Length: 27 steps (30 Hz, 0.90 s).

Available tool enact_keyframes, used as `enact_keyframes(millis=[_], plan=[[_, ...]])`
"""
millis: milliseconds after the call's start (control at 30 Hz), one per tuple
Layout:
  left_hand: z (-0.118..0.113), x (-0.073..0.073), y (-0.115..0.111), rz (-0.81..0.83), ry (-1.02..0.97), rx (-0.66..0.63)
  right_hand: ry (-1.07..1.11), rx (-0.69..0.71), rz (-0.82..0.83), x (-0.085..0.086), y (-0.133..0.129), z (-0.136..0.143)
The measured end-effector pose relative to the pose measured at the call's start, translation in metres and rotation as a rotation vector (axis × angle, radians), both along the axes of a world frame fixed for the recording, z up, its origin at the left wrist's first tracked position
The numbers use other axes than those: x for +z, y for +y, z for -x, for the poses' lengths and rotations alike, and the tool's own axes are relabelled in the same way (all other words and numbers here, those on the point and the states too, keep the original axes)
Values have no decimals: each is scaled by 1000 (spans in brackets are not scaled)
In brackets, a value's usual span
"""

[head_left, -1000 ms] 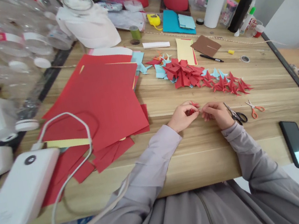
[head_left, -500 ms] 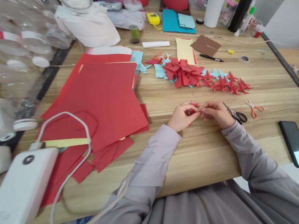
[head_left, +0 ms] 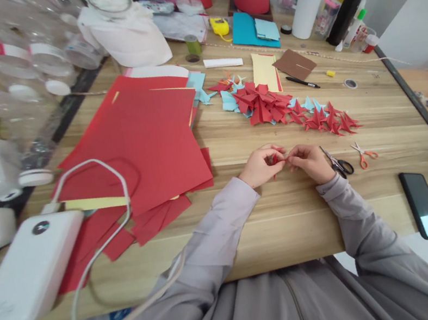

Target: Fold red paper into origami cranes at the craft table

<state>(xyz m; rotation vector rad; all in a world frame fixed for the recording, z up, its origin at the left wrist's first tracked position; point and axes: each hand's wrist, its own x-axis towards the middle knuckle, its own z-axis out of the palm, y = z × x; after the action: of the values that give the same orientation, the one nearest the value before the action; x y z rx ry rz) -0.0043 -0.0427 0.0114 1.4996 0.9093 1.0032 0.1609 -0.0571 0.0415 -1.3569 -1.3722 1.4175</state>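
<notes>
A small piece of folded red paper [head_left: 275, 159] is pinched in my left hand [head_left: 259, 166], mostly hidden behind the fingers. My right hand [head_left: 310, 163] is closed too, thumb and forefinger pinching an edge of the same paper where the two hands meet. Beyond them lies a pile of folded red paper pieces [head_left: 264, 102], with a row of red paper cranes [head_left: 329, 119] trailing to its right and some light blue ones among them. Black-handled scissors [head_left: 339, 163] lie just right of my right hand, and small orange-handled scissors [head_left: 363, 155] are further right.
Large red paper sheets [head_left: 152, 138] are stacked at left, with a white power bank [head_left: 30, 269] and its cable in front. A phone [head_left: 424, 205] lies at the right front. Plastic bottles [head_left: 27, 66] crowd the far left. A paper roll [head_left: 309, 4] stands at the back.
The red paper between my hands has shifted slightly, and a bit more of it shows below the left fingers. Both hands stay in nearly the same place.
</notes>
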Motion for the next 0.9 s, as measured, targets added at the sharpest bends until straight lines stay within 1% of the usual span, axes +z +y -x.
enact_keyframes(millis=[167, 200, 233, 267, 300, 333, 433, 467, 500, 533, 633, 700, 733, 800, 900], plan=[[1, 0, 1, 4, -10, 6, 185, -150, -1, 0, 2, -3], [1, 0, 1, 6, -16, 9, 233, -167, 5, 1, 2, -5], [1, 0, 2, 7, -25, 13, 279, -154, 14, 3, 2, -8], [1, 0, 2, 7, -35, 18, 318, -108, 21, 6, 1, -10], [1, 0, 2, 6, -48, 24, 343, -27, 23, 9, -1, -12], [1, 0, 2, 4, -62, 31, 335, 91, 42, 12, -2, -14], [3, 3, 2, -2, -100, 56, 245, 408, 136, 20, -7, -16], [3, 5, 2, -2, -105, 63, 206, 438, 164, 21, -8, -15], [4, 6, 2, -1, -105, 69, 175, 439, 179, 22, -8, -15], [4, 7, 2, 4, -102, 73, 152, 412, 185, 22, -8, -14], [5, 10, 1, 22, -102, 76, 147, 252, 199, 16, -4, -10], [4, 10, 0, 26, -108, 65, 183, 145, 221, 10, -1, -9], [4, 10, 0, 22, -110, 56, 211, 114, 248, 7, 0, -8], [4, 9, 0, 9, -111, 37, 264, 82, 301, 2, 2, -8], [4, 7, 0, 3, -102, 6, 323, 100, 355, -1, 3, -7]])
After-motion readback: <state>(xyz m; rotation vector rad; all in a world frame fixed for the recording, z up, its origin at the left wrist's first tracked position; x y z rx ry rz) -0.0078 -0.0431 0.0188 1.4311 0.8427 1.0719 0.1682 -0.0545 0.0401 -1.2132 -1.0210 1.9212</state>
